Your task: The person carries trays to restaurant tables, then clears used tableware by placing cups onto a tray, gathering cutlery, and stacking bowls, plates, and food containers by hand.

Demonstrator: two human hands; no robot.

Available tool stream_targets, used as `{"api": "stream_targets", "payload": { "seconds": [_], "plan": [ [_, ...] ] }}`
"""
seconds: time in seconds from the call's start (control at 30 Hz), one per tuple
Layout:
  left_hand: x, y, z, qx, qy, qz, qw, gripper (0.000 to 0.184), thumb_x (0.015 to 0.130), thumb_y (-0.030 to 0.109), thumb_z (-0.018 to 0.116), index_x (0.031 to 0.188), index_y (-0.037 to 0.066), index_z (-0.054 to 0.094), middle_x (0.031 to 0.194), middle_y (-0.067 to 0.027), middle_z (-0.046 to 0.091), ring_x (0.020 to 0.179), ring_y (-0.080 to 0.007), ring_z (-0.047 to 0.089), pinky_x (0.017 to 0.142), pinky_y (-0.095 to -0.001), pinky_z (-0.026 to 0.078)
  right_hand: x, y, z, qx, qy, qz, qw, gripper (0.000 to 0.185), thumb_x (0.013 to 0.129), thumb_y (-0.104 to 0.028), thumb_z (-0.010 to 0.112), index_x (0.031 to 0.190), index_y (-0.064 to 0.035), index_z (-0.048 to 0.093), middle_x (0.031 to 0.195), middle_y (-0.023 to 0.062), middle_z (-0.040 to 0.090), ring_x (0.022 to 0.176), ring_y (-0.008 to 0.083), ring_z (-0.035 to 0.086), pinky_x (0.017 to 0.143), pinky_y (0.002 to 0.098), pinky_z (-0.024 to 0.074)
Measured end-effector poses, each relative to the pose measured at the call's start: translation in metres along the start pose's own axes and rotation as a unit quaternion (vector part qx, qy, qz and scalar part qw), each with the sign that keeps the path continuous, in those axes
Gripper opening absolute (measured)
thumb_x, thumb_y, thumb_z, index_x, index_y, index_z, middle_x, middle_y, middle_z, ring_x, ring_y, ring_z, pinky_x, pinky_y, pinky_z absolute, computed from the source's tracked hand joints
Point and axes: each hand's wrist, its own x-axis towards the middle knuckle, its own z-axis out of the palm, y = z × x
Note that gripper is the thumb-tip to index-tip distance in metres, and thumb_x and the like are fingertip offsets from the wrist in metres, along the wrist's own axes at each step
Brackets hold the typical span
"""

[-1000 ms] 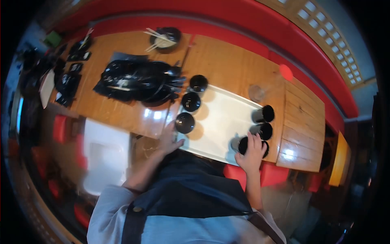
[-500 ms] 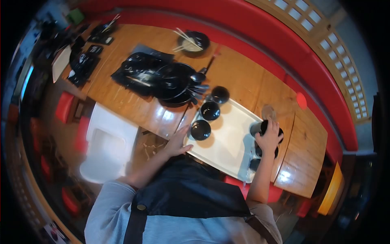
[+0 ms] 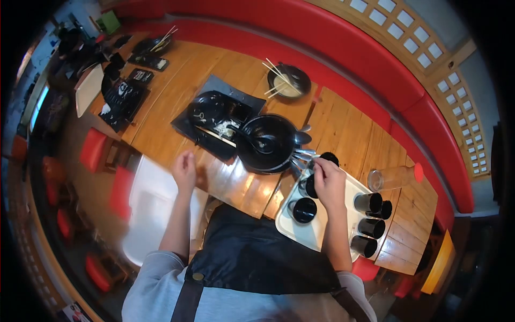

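Observation:
My right hand (image 3: 329,181) is over the left part of a cream tray (image 3: 314,233), fingers pinched beside spoon handles. Whether it holds one I cannot make out. The spoons (image 3: 303,155) stick out from a large black bowl (image 3: 263,140) with a black ladle in it. Black cups (image 3: 304,210) stand at the tray's left end, partly hidden by my right hand. Several more black cups (image 3: 371,228) are at its right end. My left hand (image 3: 185,169) hovers at the table's front edge with fingers curled and nothing visible in them.
A dark slate plate (image 3: 241,92) bears used black dishes. Behind it is a black bowl with chopsticks (image 3: 289,81). A clear pitcher with a red lid (image 3: 394,177) is behind the tray. A white high-chair tray (image 3: 153,198) is at front left; a red bench (image 3: 370,88) runs along the back.
My right hand has left the cups at the tray's right end and moved left to the spoons. My left hand has let go of the tray's edge and moved left. The view has shifted.

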Motion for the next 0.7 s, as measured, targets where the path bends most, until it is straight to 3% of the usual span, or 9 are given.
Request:
{"api": "stream_targets", "payload": {
  "seconds": [0.13,0.23,0.33,0.4,0.47,0.53,0.6,0.63,0.7],
  "plan": [
    [0.079,0.020,0.014,-0.113,-0.058,0.000,0.992,0.011,0.082,0.008,0.058,0.090,0.003,0.063,0.073,-0.0048,0.060,0.059,-0.0066,0.052,0.054,-0.0192,0.041,0.046,-0.019,0.057,-0.089,-0.054,0.018,0.994,0.012,0.075,-0.004,0.056,0.084,0.0019,0.062,0.076,0.0210,0.059,0.071,0.0364,0.058,0.067,0.0409,0.0464],
    [0.109,0.033,0.033,-0.055,-0.158,0.119,0.979,0.011,0.080,0.005,0.059,0.089,0.002,0.064,0.074,-0.0046,0.060,0.057,-0.0061,0.053,0.050,-0.0185,0.041,0.078,-0.029,0.106,-0.047,-0.126,-0.056,0.989,0.015,0.070,-0.006,0.062,0.085,-0.0021,0.063,0.077,0.0147,0.057,0.079,0.0324,0.057,0.070,0.0383,0.0464],
    [0.118,0.039,0.050,-0.066,-0.250,0.125,0.958,0.010,0.079,0.003,0.059,0.088,0.001,0.064,0.072,-0.0043,0.061,0.057,-0.0053,0.054,0.049,-0.0175,0.041,0.082,-0.036,0.167,-0.091,-0.181,-0.094,0.975,0.027,0.070,-0.020,0.066,0.092,-0.0046,0.059,0.094,0.0120,0.054,0.091,0.0292,0.054,0.075,0.0369,0.0468],
    [0.121,0.040,0.062,-0.079,-0.264,0.130,0.952,0.010,0.079,0.003,0.059,0.087,0.001,0.064,0.069,-0.0036,0.060,0.056,-0.0051,0.053,0.049,-0.0175,0.040,0.083,-0.042,0.191,-0.114,-0.247,-0.060,0.960,0.023,0.072,-0.019,0.064,0.086,-0.0024,0.056,0.092,0.0121,0.051,0.091,0.0286,0.054,0.075,0.0369,0.0473],
    [0.119,0.038,0.070,-0.080,-0.250,0.108,0.959,0.011,0.079,0.002,0.059,0.088,0.000,0.064,0.066,-0.0025,0.059,0.054,-0.0047,0.052,0.048,-0.0175,0.040,0.084,-0.044,0.197,-0.103,-0.253,-0.088,0.958,0.020,0.073,-0.016,0.063,0.086,-0.0024,0.056,0.092,0.0118,0.050,0.091,0.0279,0.054,0.073,0.0365,0.0478],
    [0.113,0.033,0.071,-0.089,-0.249,0.066,0.962,0.008,0.077,0.007,0.061,0.081,0.001,0.065,0.060,-0.0008,0.058,0.053,-0.0049,0.051,0.048,-0.0180,0.040,0.083,-0.040,0.189,-0.089,-0.218,-0.109,0.966,0.018,0.074,-0.017,0.062,0.080,-0.0019,0.053,0.085,0.0132,0.050,0.084,0.0300,0.054,0.070,0.0380,0.0465],
    [0.104,0.025,0.062,-0.001,-0.392,-0.010,0.920,0.015,0.076,0.015,0.063,0.072,0.001,0.065,0.057,-0.0019,0.058,0.050,-0.0062,0.052,0.047,-0.0200,0.041,0.091,-0.041,0.154,-0.057,-0.150,-0.099,0.982,0.021,0.073,-0.018,0.064,0.078,-0.0013,0.052,0.084,0.0139,0.051,0.079,0.0309,0.055,0.066,0.0385,0.0457],
    [0.091,0.035,0.057,-0.023,-0.463,-0.151,0.873,0.027,0.075,0.025,0.064,0.062,0.001,0.062,0.055,-0.0041,0.058,0.048,-0.0091,0.054,0.046,-0.0220,0.042,0.093,-0.041,0.131,-0.046,-0.069,-0.101,0.991,0.025,0.069,-0.018,0.069,0.075,-0.0008,0.051,0.080,0.0146,0.052,0.074,0.0322,0.054,0.063,0.0381,0.0447],
    [0.061,0.067,0.059,0.014,-0.546,-0.294,0.784,0.045,0.080,0.043,0.058,0.068,0.000,0.061,0.057,-0.0096,0.059,0.047,-0.0133,0.057,0.042,-0.0226,0.043,0.096,-0.032,0.083,-0.030,0.042,-0.052,0.997,0.025,0.068,-0.017,0.072,0.073,-0.0008,0.054,0.070,0.0101,0.056,0.065,0.0253,0.055,0.058,0.0322,0.0436]
  ]
}}
